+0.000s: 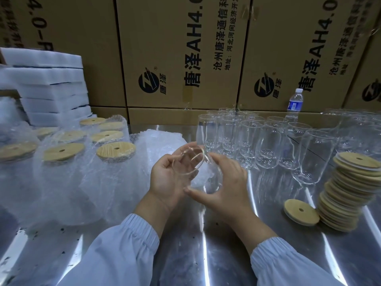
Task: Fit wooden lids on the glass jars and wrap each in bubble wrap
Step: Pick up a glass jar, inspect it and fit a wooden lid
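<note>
Left of the fingers, bubble-wrapped jars with wooden lids stand on the table. The left hand cups the open rim of a tilted glass jar, fingers curled round it. The right hand grips the jar's body, fingers spread on top and thumb beneath. Beyond the fingers lie bubble wrap sheets. To their right stand bare jars, then a stack of lids with a loose lid beside it.

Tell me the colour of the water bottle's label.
The water bottle label is blue; head view shows it.
</note>
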